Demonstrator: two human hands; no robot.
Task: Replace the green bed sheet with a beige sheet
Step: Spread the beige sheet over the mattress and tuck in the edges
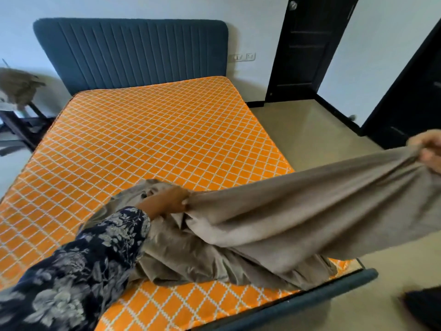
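Both hands clamped on beige sheet (298,211), left hand (171,201) over bare mattress (143,139), right hand (427,149) well apart beyond bed edge, long axis stretched between
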